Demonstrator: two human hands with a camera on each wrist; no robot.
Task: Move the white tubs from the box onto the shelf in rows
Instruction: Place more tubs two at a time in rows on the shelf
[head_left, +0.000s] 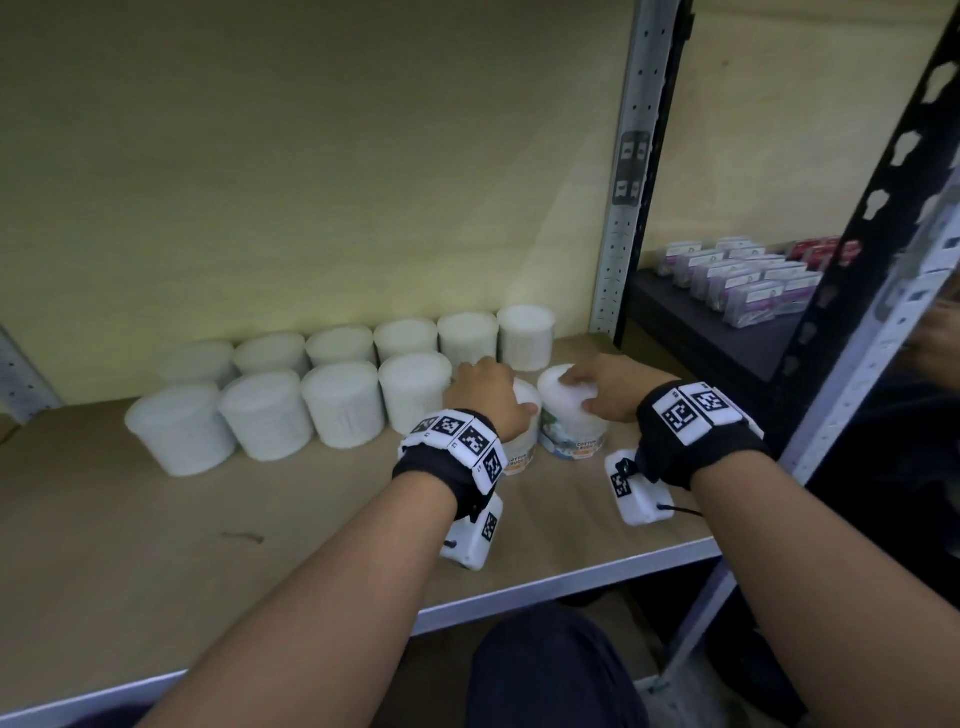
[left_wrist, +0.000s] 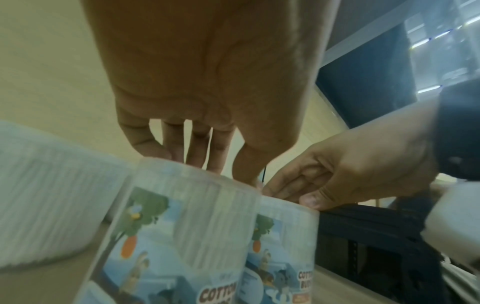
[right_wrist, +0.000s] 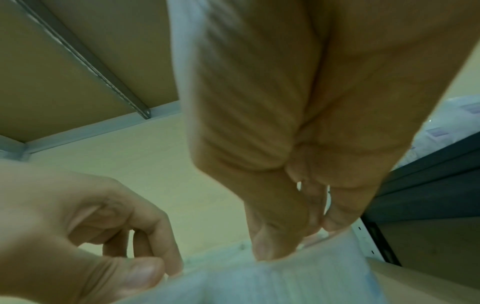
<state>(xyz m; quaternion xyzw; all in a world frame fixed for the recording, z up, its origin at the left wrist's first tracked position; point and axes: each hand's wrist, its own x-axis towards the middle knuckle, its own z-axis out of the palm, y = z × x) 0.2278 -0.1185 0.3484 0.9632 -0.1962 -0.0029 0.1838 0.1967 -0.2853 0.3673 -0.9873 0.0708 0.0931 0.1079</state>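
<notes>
1. Our left hand (head_left: 488, 397) gripped the lid of one labelled tub (head_left: 519, 441) from above, fingers curled round its rim.
2. Our right hand (head_left: 605, 392) clasped a second labelled tub (head_left: 571, 431) the same way, touching the first.
3. Both tubs stood on the shelf (head_left: 156, 545), just right of the front row (head_left: 291, 415).
4. Behind it ran the back row (head_left: 405, 340), against the wall.

Right hand (right_wrist: 298, 144) atop white tub (right_wrist: 272, 283)

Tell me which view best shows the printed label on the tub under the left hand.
The left wrist view: the tub's label fills the foreground, picture and "COTTON" lettering legible. The head view catches only a sliver beneath the left hand; the right wrist view shows none.
</notes>
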